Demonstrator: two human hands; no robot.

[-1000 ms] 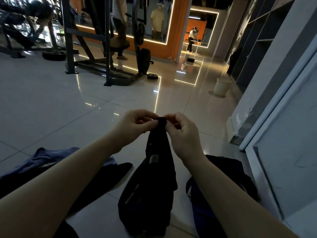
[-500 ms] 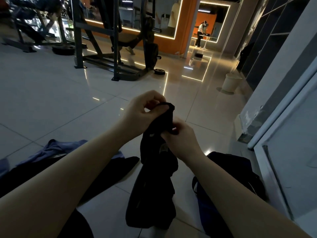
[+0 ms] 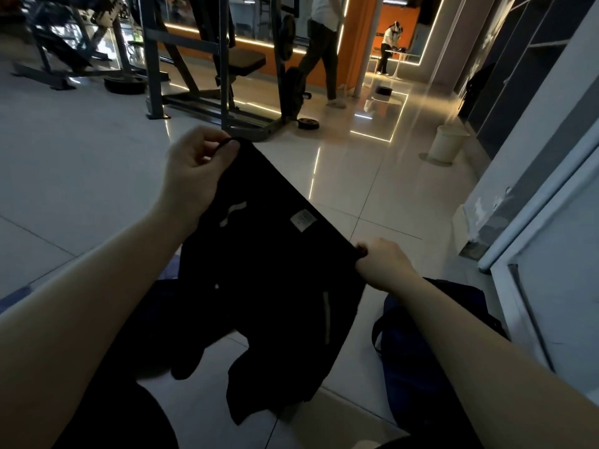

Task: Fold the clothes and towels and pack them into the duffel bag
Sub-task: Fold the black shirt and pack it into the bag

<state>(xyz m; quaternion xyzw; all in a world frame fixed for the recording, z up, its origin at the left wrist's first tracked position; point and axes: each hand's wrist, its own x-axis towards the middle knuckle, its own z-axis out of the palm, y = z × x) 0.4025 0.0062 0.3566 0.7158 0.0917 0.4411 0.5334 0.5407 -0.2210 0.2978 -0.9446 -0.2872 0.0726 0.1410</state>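
Holding now: a black, soft fabric garment with pale stripe marks and a small white label (image 3: 278,286), stretched in the air along its top edge, the rest hanging toward the pale glossy tiled floor (image 3: 81,176).
Left hand (image 3: 194,176): raised, fingers curled, pinching the garment's upper corner.
Right hand (image 3: 382,267): lower and to the right, fingers curled round the opposite end of the same edge.
Garment state: opened out but not folded; no crease or doubled layer can be made out.
Duffel bag: a dark navy soft-sided bag with a looped strap (image 3: 431,361) lies on the floor just right of the hanging garment, under the right forearm; too dark to tell whether it is open or whether anything is inside.
Other clothes: a bluish cloth edge (image 3: 13,303) shows at the far left and by the left forearm, seemingly unfolded.
Done so far: judging by this, little; one piece picked up and spread for folding.
Left to do: fold this garment, place it in the bag, then handle the remaining cloth; no towel is identifiable here.
Background: dark steel gym rack (image 3: 207,76) and a pale bucket (image 3: 449,144), well apart.
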